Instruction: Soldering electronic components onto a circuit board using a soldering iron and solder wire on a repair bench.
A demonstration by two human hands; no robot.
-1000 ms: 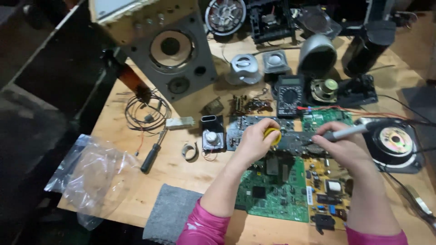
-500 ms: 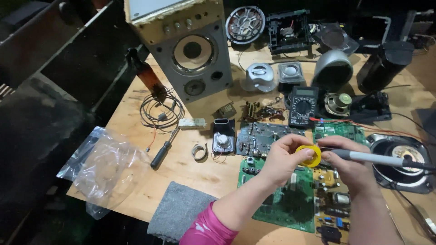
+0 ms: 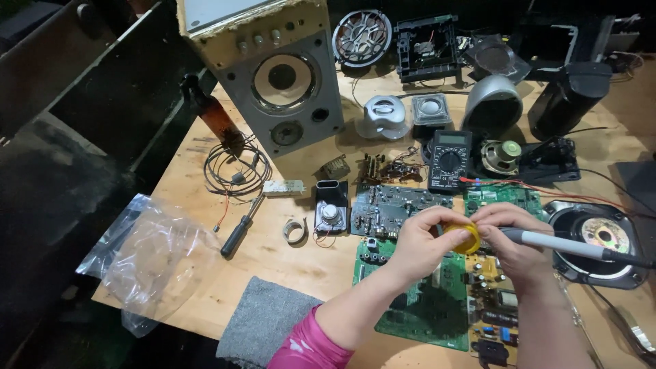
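My left hand (image 3: 418, 240) pinches a small round yellow tin (image 3: 467, 239) and holds it above a green circuit board (image 3: 422, 309). My right hand (image 3: 514, 240) grips a grey pen-shaped soldering iron (image 3: 555, 243) whose cord trails off to the right, and its fingertips also touch the yellow tin. Both hands meet over the boards. A yellow-brown circuit board (image 3: 497, 309) lies beneath my right wrist.
On the wooden bench stand a large grey speaker cabinet (image 3: 281, 76), a black multimeter (image 3: 448, 158), small speakers (image 3: 384, 116), a loose speaker driver (image 3: 593, 238), a screwdriver (image 3: 240, 228), a coiled wire (image 3: 234, 171), a clear plastic bag (image 3: 152, 260) and a grey cloth (image 3: 265, 329).
The view has shifted so everything sits lower and further right. My two hands have come together, and my right fingers now touch the yellow tin.
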